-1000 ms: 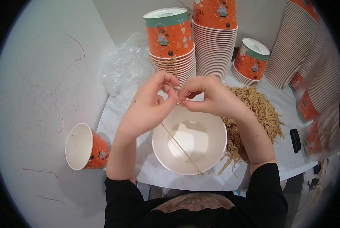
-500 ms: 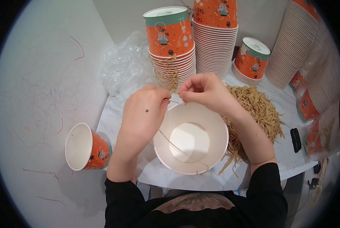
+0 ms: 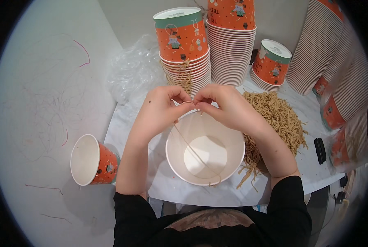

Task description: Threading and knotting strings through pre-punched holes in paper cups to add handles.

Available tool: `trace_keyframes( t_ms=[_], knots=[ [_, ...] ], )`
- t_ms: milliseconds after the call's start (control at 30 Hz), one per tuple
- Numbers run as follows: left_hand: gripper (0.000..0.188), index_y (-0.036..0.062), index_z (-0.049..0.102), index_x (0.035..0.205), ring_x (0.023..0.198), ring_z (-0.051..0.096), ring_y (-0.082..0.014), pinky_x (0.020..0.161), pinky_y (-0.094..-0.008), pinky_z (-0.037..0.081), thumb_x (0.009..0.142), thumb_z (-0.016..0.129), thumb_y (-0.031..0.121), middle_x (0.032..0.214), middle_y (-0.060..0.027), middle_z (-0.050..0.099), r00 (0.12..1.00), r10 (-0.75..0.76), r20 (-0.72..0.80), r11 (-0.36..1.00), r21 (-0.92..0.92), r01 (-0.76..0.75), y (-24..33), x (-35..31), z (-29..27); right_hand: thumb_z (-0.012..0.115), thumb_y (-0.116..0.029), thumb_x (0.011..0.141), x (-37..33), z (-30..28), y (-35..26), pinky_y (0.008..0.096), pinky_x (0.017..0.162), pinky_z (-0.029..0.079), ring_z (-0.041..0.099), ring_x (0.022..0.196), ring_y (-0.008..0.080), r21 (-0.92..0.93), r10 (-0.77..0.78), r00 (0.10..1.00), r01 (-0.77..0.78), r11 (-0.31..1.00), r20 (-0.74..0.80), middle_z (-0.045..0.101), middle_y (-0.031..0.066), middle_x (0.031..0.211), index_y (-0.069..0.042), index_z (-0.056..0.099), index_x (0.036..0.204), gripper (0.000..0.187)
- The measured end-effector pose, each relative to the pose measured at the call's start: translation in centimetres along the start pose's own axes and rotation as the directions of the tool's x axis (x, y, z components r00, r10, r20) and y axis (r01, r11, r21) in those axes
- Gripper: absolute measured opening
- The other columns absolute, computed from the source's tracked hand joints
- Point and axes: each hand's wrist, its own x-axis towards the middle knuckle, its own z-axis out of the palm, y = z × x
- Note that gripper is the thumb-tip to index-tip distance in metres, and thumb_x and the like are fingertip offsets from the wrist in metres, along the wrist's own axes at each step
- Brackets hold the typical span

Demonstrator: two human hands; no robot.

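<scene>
A white-lined paper bucket [image 3: 232, 152] stands upright on the table in front of me, its mouth facing me. At its far rim my left hand [image 3: 161, 111] pinches a thin tan cord [image 3: 191, 147] between thumb and fingers. My right hand [image 3: 225, 105] is closed in a pinch right beside it, the fingertips of both hands almost touching at the cord's end by the rim. From there the cord slants down across the bucket's mouth to the near rim, where a short tail shows. The exact crossing of the cord is hidden by my fingers.
Right of the bucket lies a heap of tan cords [image 3: 278, 119]. Behind are tall stacks of upturned orange buckets [image 3: 231, 53], one draped with cords, and clear plastic wrap [image 3: 132, 70]. An orange bucket [image 3: 103, 164] lies tipped at left; a black object [image 3: 320, 150] lies right.
My left hand has turned and moved up and right, bringing its thumb and fingertips against the right hand's. The cord across the bucket is pulled straighter. The bucket has shifted slightly.
</scene>
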Motion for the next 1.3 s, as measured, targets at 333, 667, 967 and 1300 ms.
trace_keyframes(
  t_ms=[333, 667, 967, 1300],
  knots=[
    [0.014, -0.0004, 0.066, 0.085, 0.063, 0.06, -0.0054, 0.047, -0.0228, 0.046, 0.083, 0.078, 0.007, 0.077, -0.0045, 0.07, 0.982, -0.11, 0.151, 0.922, -0.354, 0.158, -1.5, 1.6, 0.1, 0.066, -0.007, 0.085, 0.3, -0.3, 0.4, 0.0404, 0.072, 0.053, 0.068, 0.081, 0.032, -0.045, -0.047, 0.998, 0.046, 0.998, -0.037, 0.069, 0.0164, 0.084, -0.001, 0.07, 0.093, 0.011],
    [0.021, 0.0007, 0.064, 0.094, 0.062, 0.059, -0.0051, 0.049, -0.0223, 0.045, 0.078, 0.076, 0.006, 0.075, -0.0023, 0.068, 0.982, -0.129, 0.138, 0.92, -0.352, 0.17, -1.5, 1.7, 0.5, 0.066, -0.005, 0.083, 0.4, -0.2, 0.4, 0.039, 0.071, 0.053, 0.069, 0.078, 0.0291, 0.079, 0.017, 1.0, -0.016, 0.997, -0.016, 0.069, 0.0166, 0.082, 0.001, 0.067, 0.095, 0.013],
    [0.015, 0.0007, 0.075, 0.089, 0.057, 0.047, -0.0014, 0.05, -0.0197, 0.035, 0.081, 0.063, 0.004, 0.07, 0.0027, 0.064, 0.984, -0.048, 0.173, 0.961, -0.262, 0.093, -2.2, 1.3, 1.1, 0.065, -0.002, 0.079, 0.0, -1.0, -0.2, 0.0363, 0.075, 0.051, 0.064, 0.082, 0.0251, -0.091, -0.097, 0.985, 0.111, 0.99, 0.143, 0.065, 0.0114, 0.083, 0.0, 0.065, 0.089, 0.01],
    [0.016, -0.0016, 0.075, 0.089, 0.055, 0.053, -0.0046, 0.05, -0.0224, 0.04, 0.078, 0.066, 0.006, 0.067, -0.0003, 0.064, 0.959, -0.117, 0.258, 0.932, -0.306, 0.196, -1.9, 1.6, 0.4, 0.078, -0.012, 0.075, -0.4, -0.9, -1.4, 0.0399, 0.076, 0.05, 0.064, 0.085, 0.0302, -0.168, -0.122, 0.988, 0.136, 0.976, 0.09, 0.067, 0.0117, 0.084, -0.001, 0.067, 0.084, 0.019]
  ],
)
